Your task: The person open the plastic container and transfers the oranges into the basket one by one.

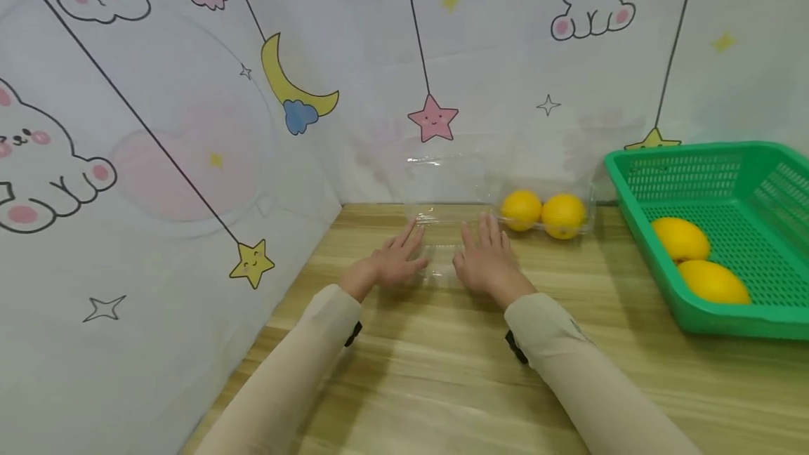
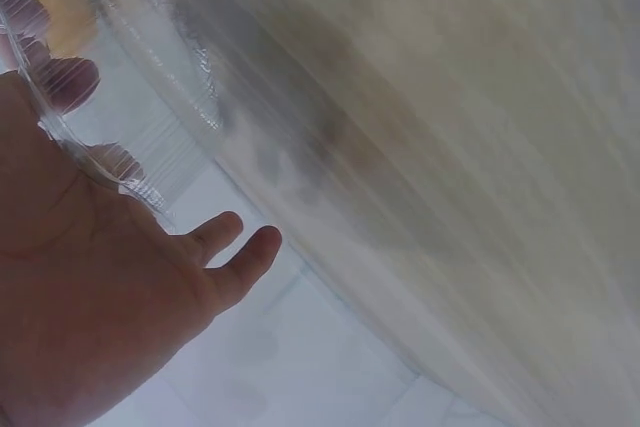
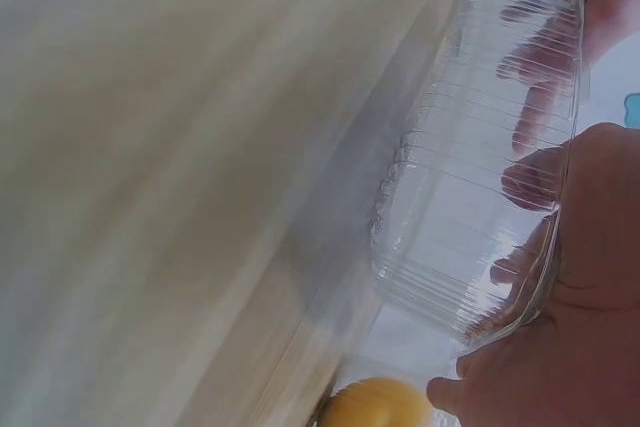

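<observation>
A clear plastic clamshell box [image 3: 470, 177] sits on the wooden table, its transparent lid [image 1: 449, 185] raised against the back wall. My left hand [image 1: 395, 262] lies over the box's left side with fingers spread and fairly straight. On the right side rests my right hand [image 1: 487, 258], its fingers extended away from me. Through the box's ribbed wall, several fingertips show in the right wrist view. In the left wrist view, two fingers of the left hand [image 2: 120, 277] stick out past the box's edge. Neither hand holds any fruit.
To the right of the box, two oranges [image 1: 564, 216] sit in another clear box [image 1: 590, 209] by the wall. A green plastic basket [image 1: 682, 318] stands at the far right with two oranges [image 1: 714, 281] inside. A cartoon-printed cloth [image 1: 373, 90] covers the back and left walls.
</observation>
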Demonstrator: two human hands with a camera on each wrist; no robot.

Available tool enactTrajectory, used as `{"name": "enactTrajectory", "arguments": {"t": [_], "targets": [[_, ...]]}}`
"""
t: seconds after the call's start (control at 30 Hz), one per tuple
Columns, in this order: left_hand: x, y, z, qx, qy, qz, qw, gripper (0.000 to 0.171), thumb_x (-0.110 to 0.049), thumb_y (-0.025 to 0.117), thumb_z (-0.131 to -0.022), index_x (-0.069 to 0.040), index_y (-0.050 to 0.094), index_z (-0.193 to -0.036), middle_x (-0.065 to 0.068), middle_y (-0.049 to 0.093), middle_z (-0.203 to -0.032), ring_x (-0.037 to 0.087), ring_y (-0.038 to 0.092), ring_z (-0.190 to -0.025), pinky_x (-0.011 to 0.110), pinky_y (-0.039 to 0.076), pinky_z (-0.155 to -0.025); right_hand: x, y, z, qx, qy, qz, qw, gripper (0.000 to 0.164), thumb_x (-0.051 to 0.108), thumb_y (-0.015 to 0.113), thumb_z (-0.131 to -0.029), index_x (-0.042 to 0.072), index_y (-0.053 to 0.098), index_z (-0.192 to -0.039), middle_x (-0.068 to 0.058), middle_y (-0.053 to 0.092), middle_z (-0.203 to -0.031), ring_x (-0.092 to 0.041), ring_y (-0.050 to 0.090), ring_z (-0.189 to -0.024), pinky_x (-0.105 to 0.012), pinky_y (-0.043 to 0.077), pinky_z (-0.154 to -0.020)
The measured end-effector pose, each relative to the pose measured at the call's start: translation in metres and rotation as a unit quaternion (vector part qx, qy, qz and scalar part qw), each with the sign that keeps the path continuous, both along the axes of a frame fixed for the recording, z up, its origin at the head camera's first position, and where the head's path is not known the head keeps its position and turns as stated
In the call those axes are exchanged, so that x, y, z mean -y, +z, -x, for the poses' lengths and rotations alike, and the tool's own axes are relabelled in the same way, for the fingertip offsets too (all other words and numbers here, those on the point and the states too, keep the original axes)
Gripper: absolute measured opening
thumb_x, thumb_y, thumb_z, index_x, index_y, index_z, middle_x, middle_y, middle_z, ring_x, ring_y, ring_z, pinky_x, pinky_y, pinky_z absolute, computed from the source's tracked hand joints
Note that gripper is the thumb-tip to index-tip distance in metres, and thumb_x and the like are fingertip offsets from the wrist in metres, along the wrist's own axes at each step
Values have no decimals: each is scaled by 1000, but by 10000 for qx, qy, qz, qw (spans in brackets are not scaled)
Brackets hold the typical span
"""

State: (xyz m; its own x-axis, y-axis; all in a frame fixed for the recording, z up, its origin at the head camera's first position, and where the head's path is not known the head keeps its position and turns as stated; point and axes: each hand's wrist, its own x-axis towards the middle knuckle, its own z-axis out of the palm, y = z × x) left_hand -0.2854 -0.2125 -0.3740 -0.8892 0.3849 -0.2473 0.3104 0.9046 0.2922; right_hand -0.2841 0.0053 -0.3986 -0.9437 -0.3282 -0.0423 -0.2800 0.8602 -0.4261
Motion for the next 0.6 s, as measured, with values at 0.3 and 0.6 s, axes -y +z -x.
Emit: {"name": "enactTrajectory", "arguments": {"t": [0.3, 0.6], "targets": [[13, -4, 23, -121, -224, -85, 9996, 67, -36, 32, -115, -6, 9, -171, 15, -18, -177, 45, 11, -162, 63, 11, -129, 11, 25, -1, -3, -49, -356, 9994, 69, 36, 36, -111, 3, 19, -169, -28, -6, -175, -43, -13, -162, -67, -12, -125], [29, -6, 22, -505, -40, -550, 9972, 69, -36, 41, -113, -1, 20, -168, 16, -2, -178, 49, 18, -159, 65, 19, -127, 19, 16, 3, -198, -146, 545, 9982, 68, 44, 47, -110, 3, 37, -164, -26, 0, -176, -40, -8, -164, -66, -8, -127]]}}
